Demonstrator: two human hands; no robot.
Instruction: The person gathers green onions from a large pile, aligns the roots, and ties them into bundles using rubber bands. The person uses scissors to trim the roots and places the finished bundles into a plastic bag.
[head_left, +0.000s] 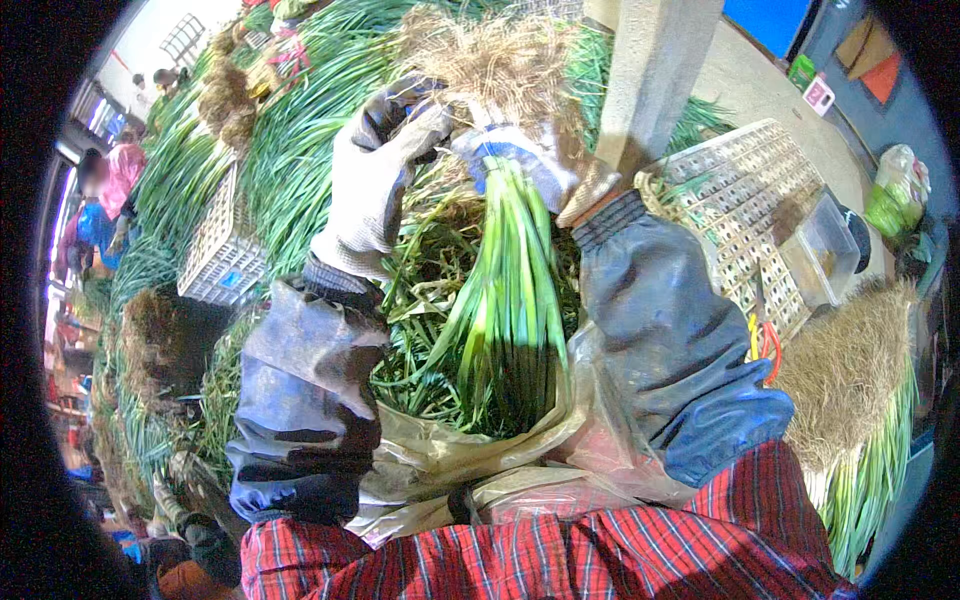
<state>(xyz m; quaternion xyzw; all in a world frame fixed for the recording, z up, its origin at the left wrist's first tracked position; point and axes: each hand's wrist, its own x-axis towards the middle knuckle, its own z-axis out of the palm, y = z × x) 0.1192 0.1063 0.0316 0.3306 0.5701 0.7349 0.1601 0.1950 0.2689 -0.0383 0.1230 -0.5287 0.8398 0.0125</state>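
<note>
My right hand (551, 180), in a white and blue glove, is closed around a bunch of scallions (517, 255). Their green leaves hang down towards me, over an open plastic bag (457, 442) of leafy trimmings (427, 360). My left hand (367, 172) wears a white glove with a grey palm and fingers. Its fingers curl beside the brown fibrous roots (487, 52) above the bunch; whether they grip anything is hidden. Those roots merge with more roots behind, so which belong to the held bunch cannot be told.
Heaped scallions (315, 150) and a plastic crate (221, 255) are at left. At right are a concrete post (652, 75), an upturned pale crate (739, 187), a clear plastic box (821, 247), scissors (765, 337) and rooted scallions (847, 367). People (101, 195) are at far left.
</note>
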